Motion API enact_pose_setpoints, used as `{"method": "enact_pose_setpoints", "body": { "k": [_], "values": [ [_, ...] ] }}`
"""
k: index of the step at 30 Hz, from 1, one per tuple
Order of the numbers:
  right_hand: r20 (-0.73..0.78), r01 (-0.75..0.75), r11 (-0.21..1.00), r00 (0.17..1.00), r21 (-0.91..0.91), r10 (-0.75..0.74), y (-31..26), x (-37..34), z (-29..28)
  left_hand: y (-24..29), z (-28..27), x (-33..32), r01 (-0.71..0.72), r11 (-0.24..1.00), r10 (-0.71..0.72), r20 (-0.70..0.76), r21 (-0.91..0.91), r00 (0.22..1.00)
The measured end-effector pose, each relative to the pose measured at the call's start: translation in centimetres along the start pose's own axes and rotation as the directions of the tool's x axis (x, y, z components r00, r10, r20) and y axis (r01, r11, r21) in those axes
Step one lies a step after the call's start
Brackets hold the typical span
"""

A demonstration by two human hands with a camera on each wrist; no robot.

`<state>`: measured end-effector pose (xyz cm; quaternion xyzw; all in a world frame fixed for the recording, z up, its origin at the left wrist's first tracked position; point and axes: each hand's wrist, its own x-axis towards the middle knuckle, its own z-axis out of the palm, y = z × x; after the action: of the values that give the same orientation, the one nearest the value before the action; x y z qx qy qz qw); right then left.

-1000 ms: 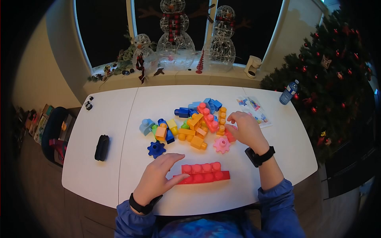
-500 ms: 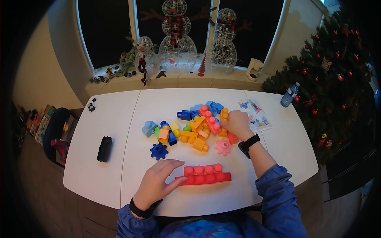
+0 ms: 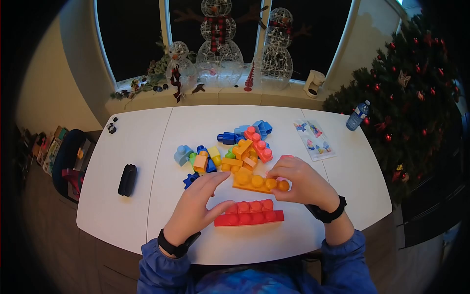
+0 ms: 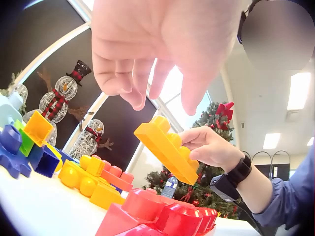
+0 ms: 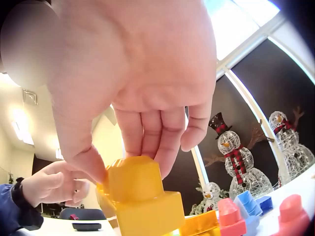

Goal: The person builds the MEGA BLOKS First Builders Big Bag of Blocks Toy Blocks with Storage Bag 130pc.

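My right hand (image 3: 306,181) pinches a long orange toy building block (image 3: 255,182) near its right end, fingers and thumb around its studs. In the left wrist view the block (image 4: 165,150) is tilted and raised off the table. My left hand (image 3: 197,208) has loosely bent fingers, thumb apart, and nothing between them. It hovers at the left end of two long blocks lying side by side, a coral one (image 3: 249,206) and a red one (image 3: 249,219). The right hand hides the pink gear piece in the head view.
Behind the hands lies a pile of loose blocks, including orange (image 3: 231,162), coral (image 3: 258,143) and light blue (image 3: 182,155) ones. A picture sheet (image 3: 316,139) and water bottle (image 3: 358,115) are at the right. A black case (image 3: 127,180) lies left on the white table (image 3: 161,215).
My right hand reached into the pile's right side, took hold of the long orange block there, and brought it nearer, just behind the coral block. The left hand stayed nearly still.
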<state>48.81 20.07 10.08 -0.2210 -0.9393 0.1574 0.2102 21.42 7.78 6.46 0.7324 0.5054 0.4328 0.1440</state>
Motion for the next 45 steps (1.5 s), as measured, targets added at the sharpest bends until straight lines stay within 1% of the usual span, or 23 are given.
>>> {"method": "enact_pose_setpoints", "body": {
  "k": [3,6,9,12,18,21,24,27,30,36,39,45],
  "values": [
    [0.083,0.036,0.999,0.996,0.023,-0.037,-0.9,-0.9,1.2,0.0,0.5,0.2,-0.072,0.997,0.073,0.077,-0.004,0.994],
    [0.133,0.018,1.000,0.991,0.017,-0.020,-1.6,-0.9,1.7,-0.3,0.5,-0.2,-0.044,0.999,0.039,0.153,0.032,0.987],
    [0.176,0.001,0.999,0.984,0.036,-0.007,-1.5,-0.9,2.4,-0.9,0.8,-0.6,-0.039,0.999,0.032,0.177,0.033,0.984],
    [0.193,0.005,1.000,0.981,-0.003,-0.004,-1.6,-1.0,2.7,-1.4,1.0,-0.7,-0.051,0.998,0.042,0.200,0.036,0.979],
    [0.192,-0.011,0.999,0.981,0.032,0.005,-1.2,-1.1,3.3,-1.4,1.0,-0.7,-0.004,0.998,-0.010,0.233,0.059,0.972],
    [0.162,-0.036,0.998,0.986,0.046,0.029,-0.8,-1.8,3.0,-1.8,1.3,-0.9,-0.028,0.998,0.015,0.217,0.057,0.976],
    [0.196,-0.151,0.986,0.971,0.076,0.134,-0.2,-2.5,2.2,-1.8,1.3,-1.0,-0.020,0.998,0.006,0.216,0.062,0.976],
    [0.235,-0.200,0.970,0.958,0.138,0.164,0.0,-3.0,1.8,-1.9,1.3,-0.9,-0.023,0.998,0.008,0.225,0.066,0.974],
    [0.205,-0.228,0.955,0.960,0.190,0.189,-0.2,-3.3,2.0,-1.9,1.4,-0.9,0.004,0.998,-0.019,0.242,0.060,0.970],
    [0.207,-0.216,0.956,0.963,0.198,0.175,0.2,-3.7,2.5,-2.2,1.6,-1.1,0.026,0.999,-0.032,0.261,0.027,0.965],
    [0.207,-0.213,0.955,0.964,0.207,0.170,0.5,-3.8,2.7,-2.2,1.6,-1.1,0.027,0.999,-0.037,0.265,0.039,0.964],
    [0.217,-0.249,0.942,0.955,0.227,0.200,0.6,-3.9,2.9,-2.4,1.8,-1.2,0.018,0.998,-0.034,0.269,0.062,0.963]
  ]
}}
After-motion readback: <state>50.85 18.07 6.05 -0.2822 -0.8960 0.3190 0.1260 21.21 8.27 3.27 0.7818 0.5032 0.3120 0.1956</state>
